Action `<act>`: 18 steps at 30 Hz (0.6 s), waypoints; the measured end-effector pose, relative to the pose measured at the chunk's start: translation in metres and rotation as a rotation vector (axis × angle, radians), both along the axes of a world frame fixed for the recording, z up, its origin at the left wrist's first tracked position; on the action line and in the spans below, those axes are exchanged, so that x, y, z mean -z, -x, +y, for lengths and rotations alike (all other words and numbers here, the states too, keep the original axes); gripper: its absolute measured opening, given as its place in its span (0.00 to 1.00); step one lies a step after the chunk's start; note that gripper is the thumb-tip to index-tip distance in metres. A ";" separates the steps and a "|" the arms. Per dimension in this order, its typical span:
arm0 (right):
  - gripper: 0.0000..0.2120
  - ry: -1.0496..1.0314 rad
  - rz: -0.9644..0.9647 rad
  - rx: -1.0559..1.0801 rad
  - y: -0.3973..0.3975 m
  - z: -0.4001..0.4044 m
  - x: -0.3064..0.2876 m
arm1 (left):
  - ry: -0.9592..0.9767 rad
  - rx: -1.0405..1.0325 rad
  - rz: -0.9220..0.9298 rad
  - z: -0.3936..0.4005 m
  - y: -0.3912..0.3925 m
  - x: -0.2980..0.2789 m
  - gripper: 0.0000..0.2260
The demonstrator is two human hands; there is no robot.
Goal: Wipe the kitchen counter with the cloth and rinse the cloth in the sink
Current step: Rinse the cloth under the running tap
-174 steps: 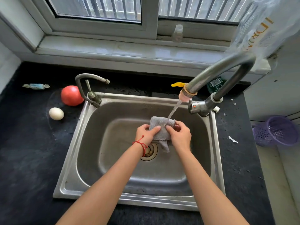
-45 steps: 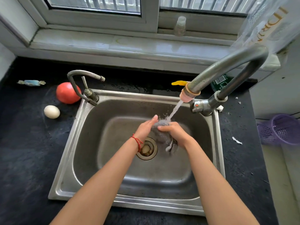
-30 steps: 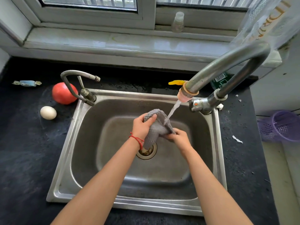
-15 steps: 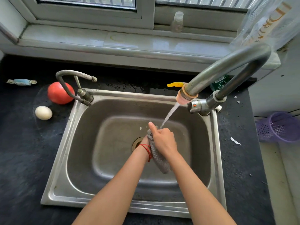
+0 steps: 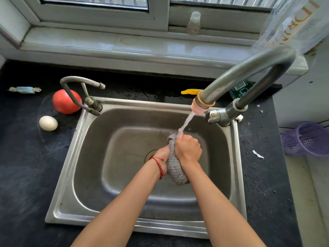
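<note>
The grey cloth (image 5: 175,168) is bunched into a long roll over the steel sink (image 5: 114,157), and both hands grip it. My right hand (image 5: 187,150) closes around its upper part, just under the water stream. My left hand (image 5: 162,157), with a red string at the wrist, holds the roll from the left, mostly hidden behind it. Water runs from the big tap (image 5: 245,72) onto the top of the cloth. The black counter (image 5: 26,175) surrounds the sink.
A tomato (image 5: 62,104), an egg (image 5: 48,123) and a wrapped sweet (image 5: 24,90) lie on the counter to the left. A small second tap (image 5: 80,93) stands at the sink's back left corner. A purple basket (image 5: 309,139) sits at the right; paper scraps (image 5: 257,154) lie nearby.
The cloth went from spread under the stream to a tight roll squeezed between both hands. The hands have shifted right and slightly toward me; water still runs.
</note>
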State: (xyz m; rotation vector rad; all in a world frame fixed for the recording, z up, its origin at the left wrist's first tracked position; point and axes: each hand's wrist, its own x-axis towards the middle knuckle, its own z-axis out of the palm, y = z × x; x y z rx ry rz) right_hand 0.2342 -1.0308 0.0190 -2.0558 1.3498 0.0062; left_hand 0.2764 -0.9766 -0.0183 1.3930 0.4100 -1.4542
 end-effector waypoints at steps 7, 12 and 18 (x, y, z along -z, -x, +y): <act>0.21 -0.396 -0.240 0.465 0.001 -0.017 0.013 | -0.204 -0.217 -0.274 0.014 -0.024 0.012 0.25; 0.13 -0.771 -0.509 0.488 0.009 -0.004 0.011 | -0.240 -0.071 -0.115 0.017 -0.028 0.054 0.45; 0.09 -0.389 -0.313 -0.021 0.017 -0.013 0.025 | 0.144 -0.057 -0.011 0.012 -0.011 -0.004 0.12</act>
